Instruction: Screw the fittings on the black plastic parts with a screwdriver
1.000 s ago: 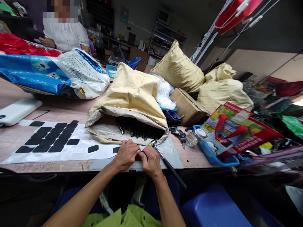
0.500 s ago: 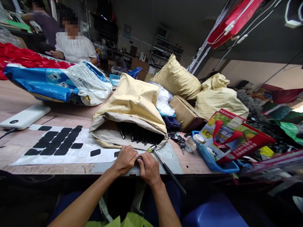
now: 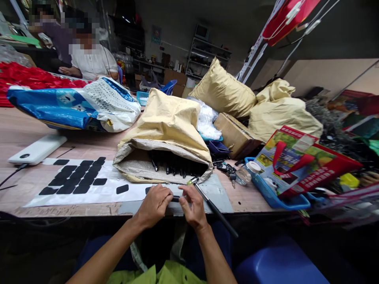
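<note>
Near the table's front edge, my left hand [image 3: 156, 205] is closed on a small black piece [image 3: 175, 198] that sticks out to the right. My right hand [image 3: 192, 205] is beside its other end, with the index finger lifted and the thumb near the piece. A hammer [image 3: 214, 207] with a black handle lies just right of that hand, its head by the bag opening. Behind both hands, a cream bag [image 3: 166, 122] lies open toward me with several black parts [image 3: 177, 169] inside.
Black pads [image 3: 79, 177] lie on white paper at the left, near a white power bank [image 3: 37, 150]. A blue and white sack [image 3: 74, 104] is behind. At the right are keys, a jar and a red bag [image 3: 296, 165] in a blue basket. Two people sit across the table.
My hands have moved slightly apart, showing more of the black piece. The right fingers have loosened and the index finger has lifted. The view has shifted slightly.
</note>
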Motion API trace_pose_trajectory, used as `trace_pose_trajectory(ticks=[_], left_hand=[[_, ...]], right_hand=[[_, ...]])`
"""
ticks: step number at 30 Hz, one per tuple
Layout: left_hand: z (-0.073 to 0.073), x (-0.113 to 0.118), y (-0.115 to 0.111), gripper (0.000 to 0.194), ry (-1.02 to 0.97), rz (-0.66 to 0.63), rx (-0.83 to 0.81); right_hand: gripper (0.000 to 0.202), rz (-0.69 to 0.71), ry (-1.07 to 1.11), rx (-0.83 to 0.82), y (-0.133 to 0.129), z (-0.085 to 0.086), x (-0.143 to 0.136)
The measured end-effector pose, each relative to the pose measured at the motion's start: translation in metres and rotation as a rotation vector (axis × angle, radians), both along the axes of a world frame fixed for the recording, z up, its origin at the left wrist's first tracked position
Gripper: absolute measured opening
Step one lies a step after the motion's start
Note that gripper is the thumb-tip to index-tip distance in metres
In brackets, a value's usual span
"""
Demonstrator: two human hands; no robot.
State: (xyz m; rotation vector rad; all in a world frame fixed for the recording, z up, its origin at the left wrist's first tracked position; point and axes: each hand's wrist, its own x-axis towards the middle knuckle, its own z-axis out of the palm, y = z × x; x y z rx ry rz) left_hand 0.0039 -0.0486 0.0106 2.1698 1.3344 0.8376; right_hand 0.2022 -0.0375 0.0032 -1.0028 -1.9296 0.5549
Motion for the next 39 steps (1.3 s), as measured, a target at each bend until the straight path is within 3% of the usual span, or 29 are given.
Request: trace_pose_trajectory(ticks=[3, 5, 8, 11, 14, 17, 20, 22, 24, 25, 27, 28, 30, 34, 39], left_hand=[[0.002, -0.004, -0.041, 0.024, -0.078, -0.023, -0.070], [-0.009, -0.004, -0.063, 0.020, -0.046, -0.075, -0.166], [-0.043, -0.002, -0.079, 0.021, 0.110, -0.019, -0.286], [-0.082, -0.001, -0.078, 0.027, 0.295, 0.079, -0.408], [-0.101, 0.000, -0.076, 0.038, 0.430, 0.104, -0.500], [-0.083, 0.004, -0.078, 0.038, 0.451, 0.058, -0.565], [-0.036, 0.005, -0.066, 0.020, 0.283, -0.062, -0.578], [-0.003, 0.001, -0.040, 0.026, 0.108, -0.105, -0.535], [0.021, -0.010, -0.001, 0.037, 0.047, 0.067, -0.397], [0.028, -0.017, 0.020, 0.039, 0.068, 0.237, -0.323], [0.034, -0.030, 0.060, 0.042, 0.176, 0.595, -0.245], [0.033, -0.036, 0.077, 0.045, 0.235, 0.710, -0.250], [0.029, -0.043, 0.101, 0.054, 0.320, 0.824, -0.309], [0.021, -0.045, 0.115, 0.059, 0.382, 0.803, -0.423], [0.019, -0.048, 0.103, 0.041, 0.402, 0.755, -0.361]], right_hand=[[0.032, -0.062, 0.193, -0.040, 0.000, 0.001, 0.005], [0.028, -0.098, 0.234, -0.060, 0.001, 0.001, 0.006], [0.021, -0.086, 0.195, -0.074, 0.002, 0.001, 0.004], [0.017, -0.065, 0.164, -0.063, 0.001, 0.002, 0.002], [0.018, -0.072, 0.164, -0.057, 0.000, 0.002, 0.002], [0.018, -0.072, 0.159, -0.049, 0.000, 0.003, 0.001], [0.019, -0.074, 0.147, -0.041, 0.000, 0.003, -0.001], [0.019, -0.079, 0.129, -0.042, 0.000, 0.003, -0.002], [0.019, -0.084, 0.105, -0.042, 0.001, 0.002, -0.003], [0.020, -0.088, 0.094, -0.040, 0.001, 0.001, -0.003], [0.020, -0.093, 0.079, -0.033, 0.002, 0.000, -0.003], [0.020, -0.095, 0.076, -0.030, 0.002, 0.000, -0.003], [0.020, -0.100, 0.076, -0.026, 0.002, -0.001, -0.002], [0.019, -0.116, 0.090, -0.021, 0.003, -0.001, -0.002], [0.018, -0.104, 0.110, -0.021, 0.003, -0.002, -0.003]])
